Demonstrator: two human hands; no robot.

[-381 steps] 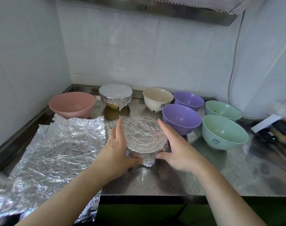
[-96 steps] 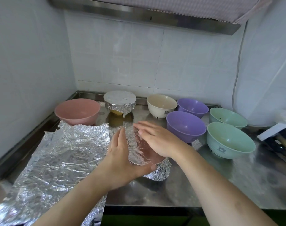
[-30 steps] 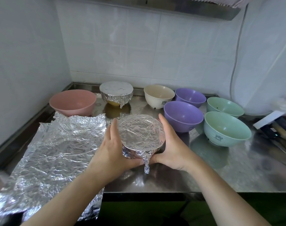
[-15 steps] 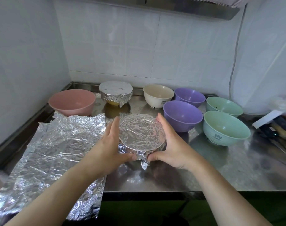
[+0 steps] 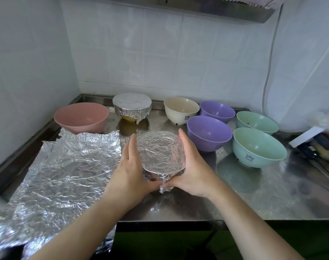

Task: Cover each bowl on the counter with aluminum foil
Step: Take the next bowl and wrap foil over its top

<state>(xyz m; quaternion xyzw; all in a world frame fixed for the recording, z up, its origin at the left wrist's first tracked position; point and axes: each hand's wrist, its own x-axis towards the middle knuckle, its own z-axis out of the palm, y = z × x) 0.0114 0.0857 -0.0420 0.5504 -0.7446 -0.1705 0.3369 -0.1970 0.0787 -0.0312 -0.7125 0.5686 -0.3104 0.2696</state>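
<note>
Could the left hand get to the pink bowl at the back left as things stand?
Probably yes: the left hand grips the foil-covered bowl, but nothing stands between it and the pink bowl.

1. White tiled walls (image 5: 159, 53) meet in a corner at the counter's back left.
2. The counter (image 5: 272, 194) is scuffed, reflective stainless steel with a raised lip along its back and left edges.
3. A metal hood edge (image 5: 197, 6) runs overhead (a thin cable (image 5: 270, 59) hangs at right).
4. Soft, even daylight.
</note>
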